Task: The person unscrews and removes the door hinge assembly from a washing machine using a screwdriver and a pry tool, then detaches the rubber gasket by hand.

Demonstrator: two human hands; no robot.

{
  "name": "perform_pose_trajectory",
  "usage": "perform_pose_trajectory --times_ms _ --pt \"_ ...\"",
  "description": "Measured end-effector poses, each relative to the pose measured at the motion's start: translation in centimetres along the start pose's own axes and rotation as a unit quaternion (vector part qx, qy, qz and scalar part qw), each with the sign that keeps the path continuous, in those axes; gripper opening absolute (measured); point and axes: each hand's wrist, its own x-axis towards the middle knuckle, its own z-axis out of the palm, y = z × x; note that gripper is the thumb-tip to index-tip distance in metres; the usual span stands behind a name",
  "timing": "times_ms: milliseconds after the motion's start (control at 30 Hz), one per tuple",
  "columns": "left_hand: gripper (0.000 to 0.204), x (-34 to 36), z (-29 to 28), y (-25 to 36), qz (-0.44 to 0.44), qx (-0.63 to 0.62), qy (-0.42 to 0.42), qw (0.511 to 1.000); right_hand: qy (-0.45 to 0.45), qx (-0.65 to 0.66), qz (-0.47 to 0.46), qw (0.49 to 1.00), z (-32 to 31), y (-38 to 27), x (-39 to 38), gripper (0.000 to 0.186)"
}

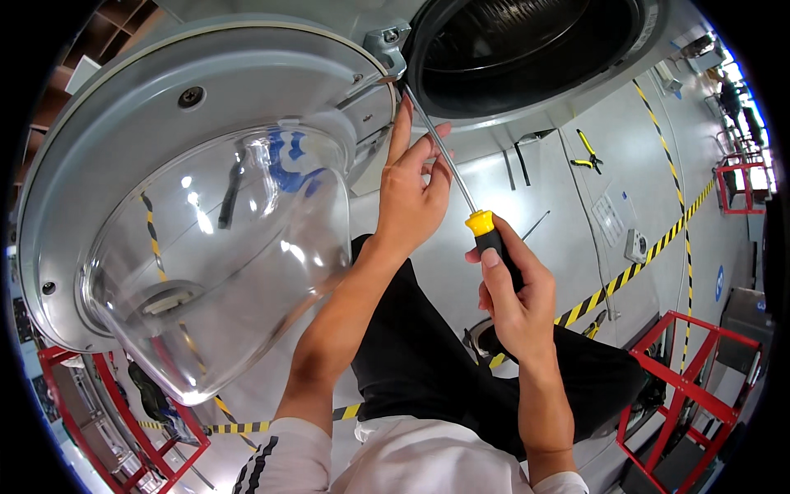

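Note:
My right hand (520, 296) is closed around the yellow and black handle of a screwdriver (485, 230). Its long metal shaft runs up and left to the hinge (387, 45) of a washing machine door; the tip's exact seat is hidden. My left hand (414, 185) is at the upper shaft, index finger stretched along it toward the hinge and the other fingers bent against it. The round grey door (214, 70) with its clear bowl (222, 272) hangs swung open to the left. At the top, the dark drum opening (527, 58) has a black rubber seal.
On the grey floor to the right lie yellow-handled pliers (587, 152), a thin rod-like tool (536, 224) and a grey-white block-shaped part (636, 246). Yellow and black tape (650, 257) crosses the floor. Red metal frames (691, 375) stand at lower right and lower left.

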Motion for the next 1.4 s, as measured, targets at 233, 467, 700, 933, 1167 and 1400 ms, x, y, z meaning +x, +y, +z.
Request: perform_pose_trajectory --times_ms 233,467,700,933,1167,1400 --pt "0.039 0.1 -0.3 -0.6 -0.003 -0.091 0.036 0.995 0.041 -0.1 -0.068 0.992 0.3 1.0 -0.2 0.034" --pt "0.04 0.0 -0.7 -0.3 -0.032 -0.085 0.011 0.996 0.03 -0.08 -0.052 0.995 -0.2 1.6 -0.7 0.037" --pt "0.039 -0.3 -0.5 0.3 -0.014 -0.047 0.01 0.999 -0.028 0.248 0.061 0.967 -1.5 1.8 0.4 0.049" --pt "0.035 -0.2 -0.6 0.0 -0.023 -0.098 0.009 0.995 -0.048 0.314 0.005 0.948 2.7 1.0 10.0 0.022" --pt "0.044 0.0 -0.3 -0.9 -0.001 -0.036 0.031 0.999 0.017 0.255 -0.086 0.963 6.3 0.7 16.6 0.025" --pt "0.052 0.0 -0.7 -0.5 0.003 0.003 0.031 1.0 0.037 0.24 -0.091 0.966 7.6 0.8 16.4 0.025"
